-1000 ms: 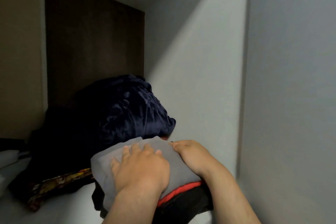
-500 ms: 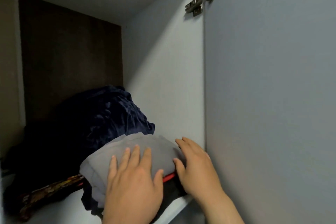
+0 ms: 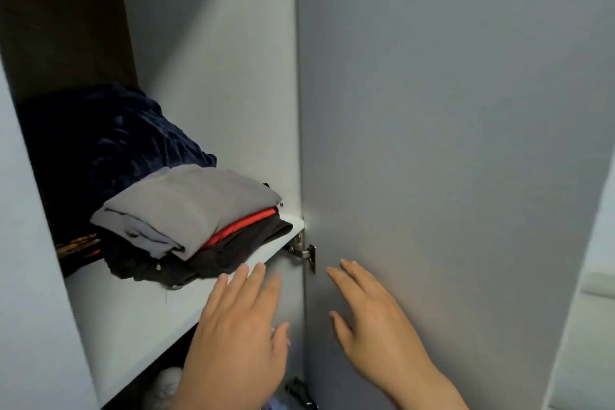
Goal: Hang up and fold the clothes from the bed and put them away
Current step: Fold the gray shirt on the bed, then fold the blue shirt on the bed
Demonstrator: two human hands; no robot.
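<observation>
Folded stack is sitting on the wardrobe shelf (image 3: 133,313), right end, close to the side wall: grey garment (image 3: 186,206) on top, a red layer (image 3: 239,228) under it, a black garment (image 3: 226,253) at the bottom. A dark blue bundle (image 3: 109,150) is lying just behind. Left hand (image 3: 239,333) is hovering below the shelf's front edge, fingers straight and slightly apart, holding nothing. Right hand (image 3: 376,333) is hovering near the inner face of the open door (image 3: 449,143), fingers loosely spread, thumb out; cannot tell whether it is touching. Judging the placing as done and the hands as free. The black layer is reaching near the shelf lip by the hinge (image 3: 304,251), so a flat-palmed nudge inward looks wise before the door is swinging shut. Press from the front, not the top, to keep the folds from sliding. Bed and remaining clothes are not showing here.
</observation>
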